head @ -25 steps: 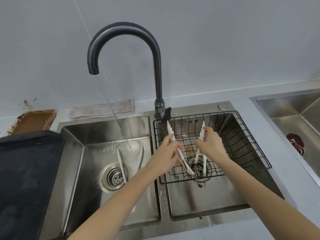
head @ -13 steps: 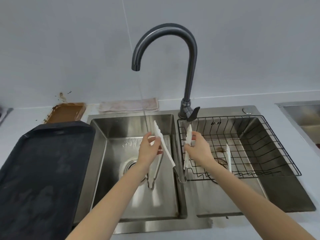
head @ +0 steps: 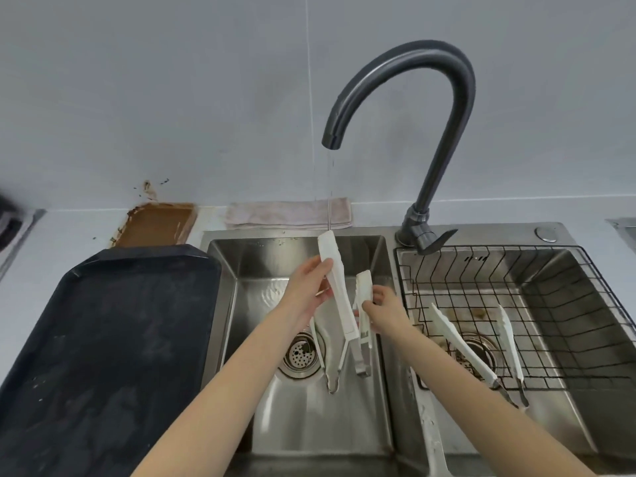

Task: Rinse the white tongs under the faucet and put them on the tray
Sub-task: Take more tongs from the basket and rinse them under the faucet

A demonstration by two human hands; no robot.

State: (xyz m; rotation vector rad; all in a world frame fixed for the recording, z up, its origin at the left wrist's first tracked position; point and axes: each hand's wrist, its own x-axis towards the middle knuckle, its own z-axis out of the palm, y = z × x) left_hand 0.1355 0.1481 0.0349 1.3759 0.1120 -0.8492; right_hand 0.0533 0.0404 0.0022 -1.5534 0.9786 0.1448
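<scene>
Moved: the tongs (head: 339, 297) have come from the wire basket (head: 537, 304) to the left sink (head: 237, 325), tip under the faucet (head: 409, 108) stream.
Tray (head: 103, 339): bare, waiting on the surface.
Left hand (head: 309, 294): curled round one arm.
Right hand (head: 385, 309): pinching the other.
Stage: rinsing just begun.

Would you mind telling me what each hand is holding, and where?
Left hand grips one arm of the white plastic tongs near its upper tip; right hand pinches the other arm likewise.

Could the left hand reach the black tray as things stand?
Probably yes: the tray lies just beside the left basin, nothing between, though the left hand grips one arm of the white tongs.
</scene>
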